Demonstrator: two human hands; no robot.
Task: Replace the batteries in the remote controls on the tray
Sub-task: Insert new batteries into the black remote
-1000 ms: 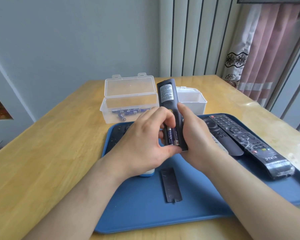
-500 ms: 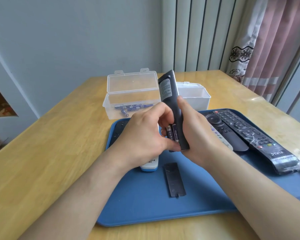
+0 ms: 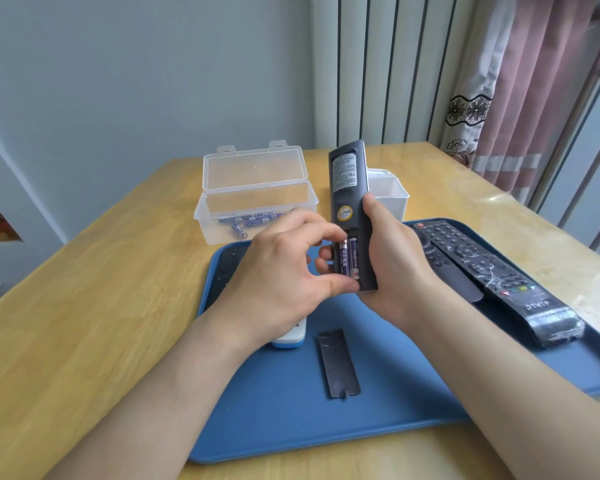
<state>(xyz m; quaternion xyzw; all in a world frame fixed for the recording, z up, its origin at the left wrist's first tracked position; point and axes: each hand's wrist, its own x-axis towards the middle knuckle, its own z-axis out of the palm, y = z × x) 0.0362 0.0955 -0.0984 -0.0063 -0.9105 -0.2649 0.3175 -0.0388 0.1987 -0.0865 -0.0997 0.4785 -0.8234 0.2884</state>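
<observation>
Slim black plastic remote control (image 3: 347,181) upright above flat blue plastic tray (image 3: 378,393), back facing me; right hand (image 3: 395,268) clamped round its lower half; left hand (image 3: 278,271) thumb and forefinger pinching two purple cylindrical batteries (image 3: 349,259) in the open compartment; black rectangular cover (image 3: 338,363) flat on tray

Curled left hand (image 3: 281,271) beside clasping right hand (image 3: 395,268)

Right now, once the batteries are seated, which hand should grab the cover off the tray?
Left. The right hand grips the remote upright and must keep it steady; the left hand only pinches the batteries and can likely drop to the battery cover lying on the tray just below it.
</observation>
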